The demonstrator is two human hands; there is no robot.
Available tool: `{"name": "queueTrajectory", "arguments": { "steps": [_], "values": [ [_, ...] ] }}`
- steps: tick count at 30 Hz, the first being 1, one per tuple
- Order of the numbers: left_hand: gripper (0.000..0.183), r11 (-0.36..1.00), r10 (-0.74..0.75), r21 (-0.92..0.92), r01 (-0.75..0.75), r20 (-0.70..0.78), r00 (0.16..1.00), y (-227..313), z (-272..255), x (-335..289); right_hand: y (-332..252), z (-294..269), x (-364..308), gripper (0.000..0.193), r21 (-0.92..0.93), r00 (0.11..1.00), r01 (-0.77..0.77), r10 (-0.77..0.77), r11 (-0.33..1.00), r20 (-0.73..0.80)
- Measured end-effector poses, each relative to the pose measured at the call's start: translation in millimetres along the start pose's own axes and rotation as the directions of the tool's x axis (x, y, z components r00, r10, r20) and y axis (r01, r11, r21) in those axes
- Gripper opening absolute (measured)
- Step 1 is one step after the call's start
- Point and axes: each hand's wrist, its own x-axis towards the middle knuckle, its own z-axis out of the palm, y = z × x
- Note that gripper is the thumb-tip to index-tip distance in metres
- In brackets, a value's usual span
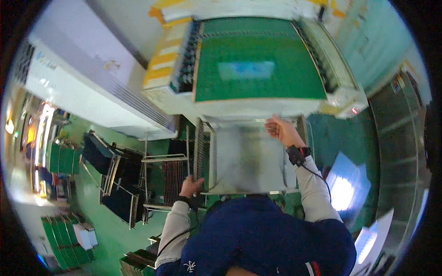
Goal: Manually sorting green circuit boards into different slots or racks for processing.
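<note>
A large green panel (258,69) with a light brown edge lies on the machine (172,94) ahead, between two rows of dark rollers. My right hand (282,130) hovers just in front of the machine, above the right side of a pale flat tabletop (248,156). Its fingers are loosely bent and apart, with nothing in them. Lower and to the left, my left hand (190,186) is beside the near end of a dark ridged rail (200,147) along the tabletop's left side. Its thumb and a finger stand apart. Whether it touches the rail I cannot tell.
Metal racks (166,158) with dark upright panels stand on the green floor (103,202) to the left. More green panels (60,239) are stacked at the lower left. Shiny sheets (346,191) lie at the right, near a grey cabinet (398,133).
</note>
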Motion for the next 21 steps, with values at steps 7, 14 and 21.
{"name": "queueTrajectory", "arguments": {
  "steps": [7,14,21],
  "values": [
    [0.041,0.988,0.090,-0.129,-0.090,-0.013,0.996,2.3,14.2,30.5,77.4,-111.7,-102.6,0.030,-0.088,0.868,-0.094,0.039,0.992,-0.494],
    [0.040,0.946,-0.019,-0.320,0.050,0.097,0.995,26.9,17.2,43.3,226.6,-182.3,-185.6,0.041,0.115,0.785,-0.452,0.455,0.885,-0.420],
    [0.049,0.929,0.050,-0.370,0.012,0.159,0.986,-17.3,28.4,79.1,222.3,-85.0,-193.7,0.050,-0.008,0.827,-0.307,0.263,0.952,-0.497]
  ]
}}
